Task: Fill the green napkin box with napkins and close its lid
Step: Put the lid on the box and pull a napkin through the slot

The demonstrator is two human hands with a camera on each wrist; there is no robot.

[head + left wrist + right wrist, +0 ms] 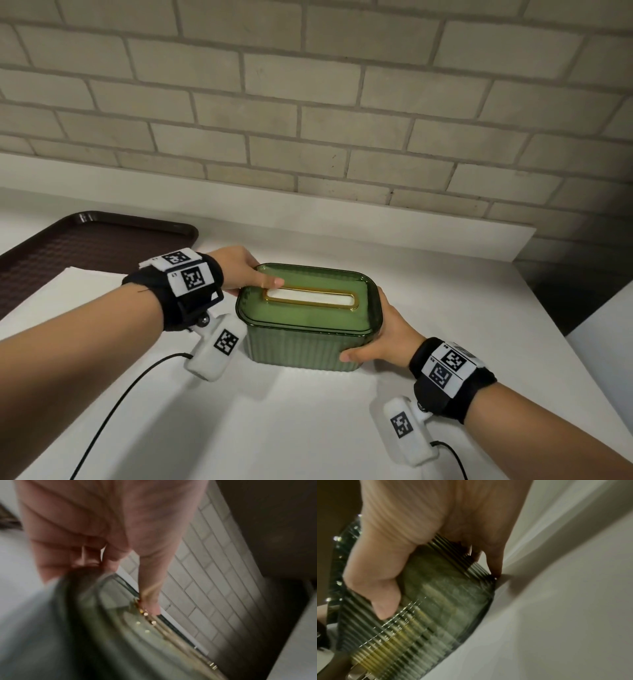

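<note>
The right hand (380,342), nearest the viewer, curls thumb and fingers round the right end of the green napkin box (305,339), apparently to steady it on the white counter (274,428). At the box's left end the left hand (239,270) grips too, thumb pressing on the lid (301,313) beside its gold slot (311,297), likely seating it. Left of the box lies a brown tray (68,246).

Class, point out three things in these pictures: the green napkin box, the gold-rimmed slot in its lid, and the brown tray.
green napkin box (301,349), head view, ribbed front wall.
gold-rimmed slot (310,297), head view, white napkin inside it.
brown tray (85,240), head view, textured floor.
</note>
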